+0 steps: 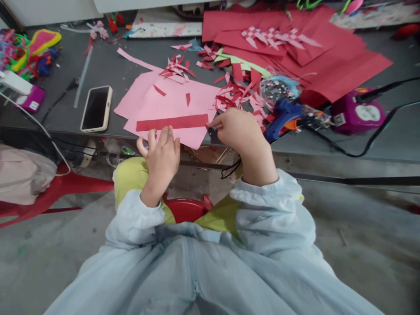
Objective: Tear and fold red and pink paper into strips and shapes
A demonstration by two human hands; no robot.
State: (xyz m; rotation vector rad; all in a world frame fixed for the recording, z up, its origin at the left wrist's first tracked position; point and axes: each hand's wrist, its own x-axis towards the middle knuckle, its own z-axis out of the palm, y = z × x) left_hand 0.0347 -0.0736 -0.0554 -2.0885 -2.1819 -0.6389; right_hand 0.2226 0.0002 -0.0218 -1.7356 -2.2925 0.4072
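Observation:
A long red paper strip point(172, 123) lies across the pink paper sheets point(177, 98) near the table's front edge. My left hand point(162, 153) is open, its fingers apart and the fingertips at the strip's lower edge. At the strip's right end, my right hand point(241, 131) has its fingers curled and pressed together, with the tips on the strip's corner; its thumb is mostly hidden. Two small red paper scraps point(159, 90) rest on the pink paper. Above them lies a woven pink-and-red paper piece point(177, 66).
Right of my right hand are a blue glue gun point(282, 116), a bag of beads point(278, 91) and a purple power cube point(356, 111) with cables. Paper scraps point(236, 94) and stacked red sheets point(344, 72) lie behind. A phone point(96, 109) is at left.

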